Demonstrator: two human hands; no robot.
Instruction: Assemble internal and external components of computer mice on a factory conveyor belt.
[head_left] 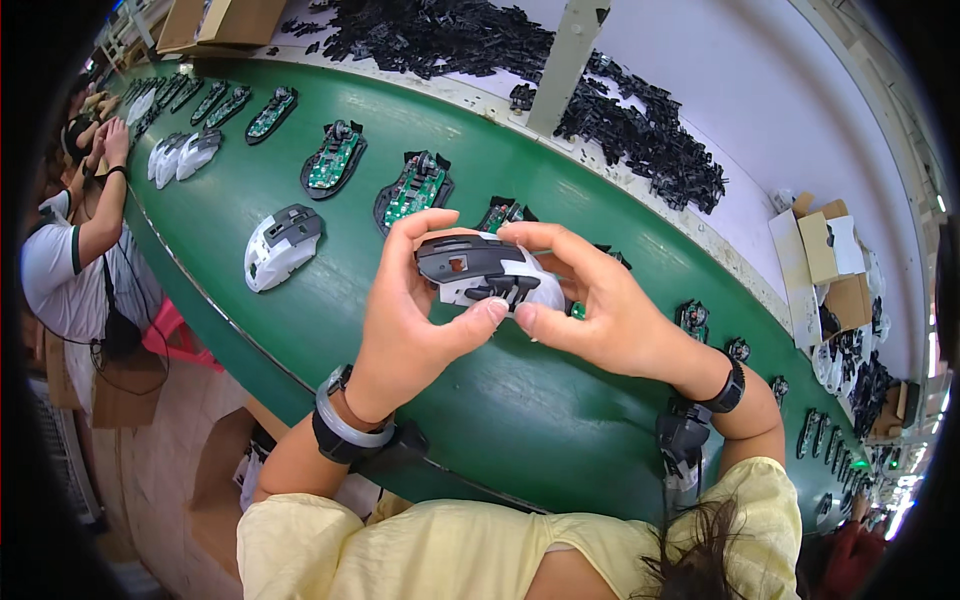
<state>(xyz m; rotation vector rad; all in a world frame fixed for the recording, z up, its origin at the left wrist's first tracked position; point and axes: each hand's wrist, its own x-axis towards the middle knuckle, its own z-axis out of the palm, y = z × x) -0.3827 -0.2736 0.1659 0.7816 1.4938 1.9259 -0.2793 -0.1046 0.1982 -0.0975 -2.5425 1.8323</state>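
Note:
Between my two hands, above the green table, is a grey and white computer mouse shell (480,262), turned so that its side with black buttons faces me. My left hand (410,300) grips one end, fingers over the far edge and thumb at the lower side. My right hand (590,300) holds the other end, its thumb near the black side buttons. Both thumbs nearly meet below the shell. Behind my hands lies a mouse base with a green circuit board (415,190). Another grey and white shell (284,246) rests to the left.
The green table (480,420) carries a row of mouse bases (335,160) and several white shells (183,157). Heaps of small black parts (640,135) lie on the ledge behind, beside a metal post (568,70). Cardboard boxes (825,245) stand right. Another person (85,240) works at left.

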